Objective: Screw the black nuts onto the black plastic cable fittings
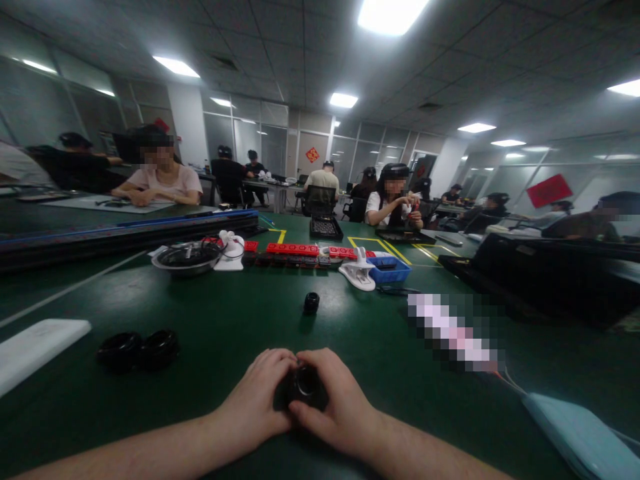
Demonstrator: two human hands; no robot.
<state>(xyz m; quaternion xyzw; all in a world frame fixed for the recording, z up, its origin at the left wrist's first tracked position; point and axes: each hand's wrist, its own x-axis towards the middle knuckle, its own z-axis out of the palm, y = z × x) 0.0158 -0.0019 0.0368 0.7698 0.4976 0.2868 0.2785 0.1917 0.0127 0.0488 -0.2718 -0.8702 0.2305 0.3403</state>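
Head view: I saw my left hand [260,400] and right hand [340,407] pinching one black ring [303,385] between them, low over the table [225,320]; a cap [311,303] and a pair of rings [137,349] lay untouched beyond.

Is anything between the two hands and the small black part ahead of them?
Nothing visible: only green table separates the left hand and right hand, clasping a black ring, from that small black part.

No legible text, far red diamond sign [313,155], its character too blurred
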